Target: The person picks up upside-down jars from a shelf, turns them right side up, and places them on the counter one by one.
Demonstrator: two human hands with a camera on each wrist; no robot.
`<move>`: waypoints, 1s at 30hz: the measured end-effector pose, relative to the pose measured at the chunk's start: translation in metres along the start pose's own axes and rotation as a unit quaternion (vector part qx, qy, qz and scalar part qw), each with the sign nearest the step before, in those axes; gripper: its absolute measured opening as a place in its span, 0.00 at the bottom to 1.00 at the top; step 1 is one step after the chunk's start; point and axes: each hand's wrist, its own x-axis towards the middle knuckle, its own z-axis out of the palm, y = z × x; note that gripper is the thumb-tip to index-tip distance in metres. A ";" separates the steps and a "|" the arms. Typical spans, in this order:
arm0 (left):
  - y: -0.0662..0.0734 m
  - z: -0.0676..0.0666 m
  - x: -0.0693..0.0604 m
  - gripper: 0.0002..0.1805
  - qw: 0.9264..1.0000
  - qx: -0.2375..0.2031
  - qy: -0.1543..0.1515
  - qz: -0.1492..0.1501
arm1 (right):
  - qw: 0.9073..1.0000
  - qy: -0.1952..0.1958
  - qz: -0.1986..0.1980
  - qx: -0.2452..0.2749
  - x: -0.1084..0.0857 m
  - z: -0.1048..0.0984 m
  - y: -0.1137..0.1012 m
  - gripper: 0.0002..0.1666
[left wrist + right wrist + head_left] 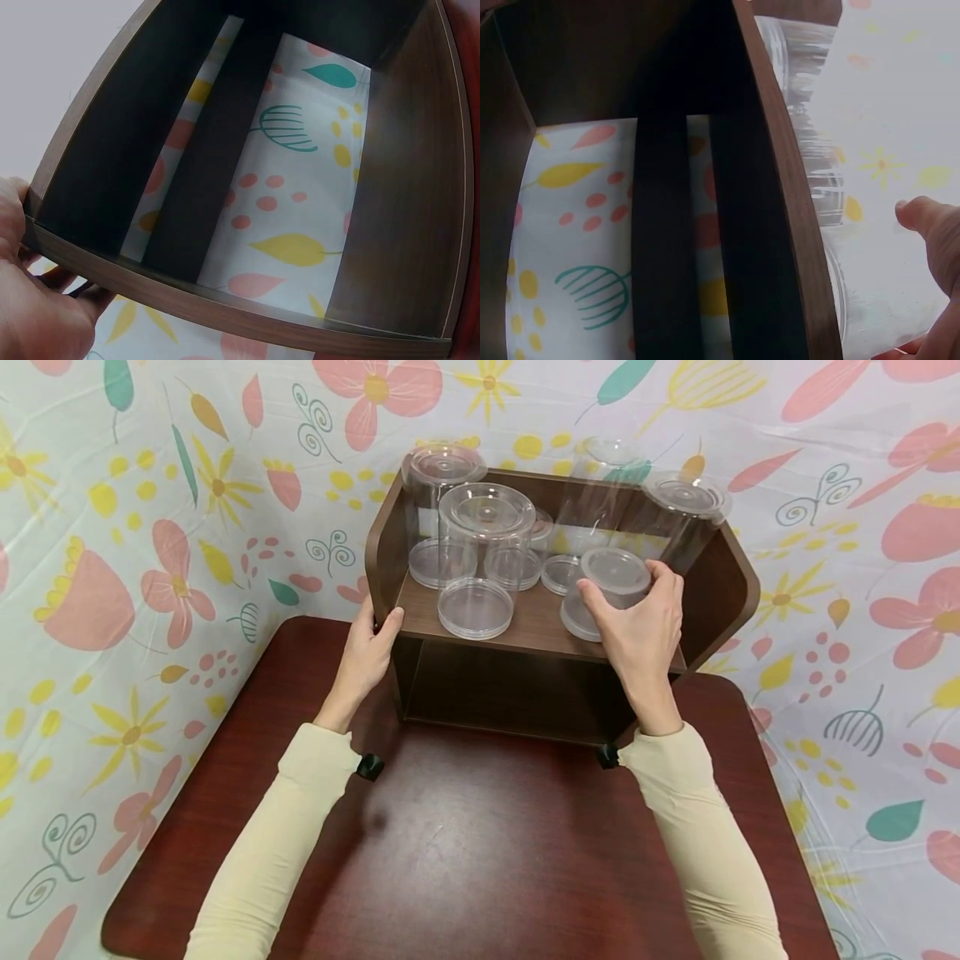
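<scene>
At the left end of the brown wooden shelf [386, 547], my left hand [365, 652] grips the side panel, thumb at the front edge. The left wrist view has this hand [45, 300] round the panel's edge [172, 296]. My right hand [647, 627] holds a short clear jar [579, 614] with a frosted lid [617, 570] between thumb and fingers, at the front right of the upper board. In the right wrist view the hand [941, 262] is beside the jar [877, 292]; its far fingers are mostly hidden.
Several clear containers stand on the upper board, among them a tall one [480, 564] at the front and another [686, 497] at the right. Below is an open compartment [510, 693]. The shelf stands on a dark red table [450, 843] by patterned cloth [225, 527].
</scene>
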 end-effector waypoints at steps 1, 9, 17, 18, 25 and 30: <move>0.000 0.000 0.000 0.28 1.000 0.001 -0.001 -0.001 | 1.000 -0.003 0.003 0.001 0.000 -0.001 -0.001 0.54; -0.040 0.003 0.013 0.30 1.000 -0.003 -0.001 0.014 | 1.000 -0.016 0.021 0.013 -0.004 -0.005 -0.003 0.53; -0.042 0.003 0.013 0.30 1.000 0.001 -0.002 -0.001 | 0.999 -0.019 -0.009 0.035 -0.012 -0.011 0.003 0.52; -0.043 0.003 0.013 0.30 1.000 0.002 -0.002 -0.002 | 0.999 -0.020 -0.014 0.038 -0.013 -0.012 0.003 0.52; -0.042 0.000 0.012 0.30 1.000 0.014 -0.003 0.002 | 0.998 -0.010 -0.035 0.059 -0.020 -0.032 0.003 0.50; -0.042 -0.002 0.013 0.30 1.000 0.008 -0.001 0.012 | 0.997 -0.010 -0.027 0.071 -0.026 -0.049 0.000 0.48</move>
